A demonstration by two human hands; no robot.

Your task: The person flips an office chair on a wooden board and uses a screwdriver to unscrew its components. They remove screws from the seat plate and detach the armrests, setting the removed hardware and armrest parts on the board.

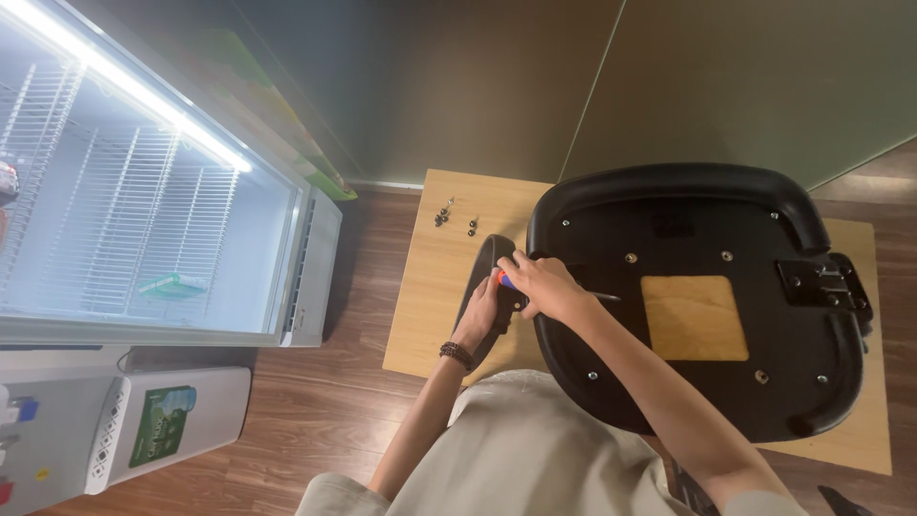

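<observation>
- The seat (707,296), a black plastic chair seat turned underside up, lies on a small wooden table (430,287) and covers most of it; its right part reaches over the table edge.
- The right hand (540,285) is closed around a screwdriver (504,279) with an orange and blue handle; the thin metal shaft points right, across the seat's left side.
- The left hand (482,311) is closed on a black armrest (482,287), which lies just beside the left rim of the seat, touching or almost touching it. A dark bead bracelet (457,355) is on this wrist.
- A few small dark screws (454,215) lie loose on the table, near its far left corner, apart from the seat.
- The seat looks stiff and rather bulky, probably not very heavy. Its shell seems smooth, so I think the raised rim is the safest place to take hold of it.
- The armrest is narrow, curved and rigid; one hand can hold it by the middle.
- The screws are tiny and could roll away easily.
- On the left stands an open lit fridge (153,210) with wire shelves; the floor (325,401) is dark wood.
</observation>
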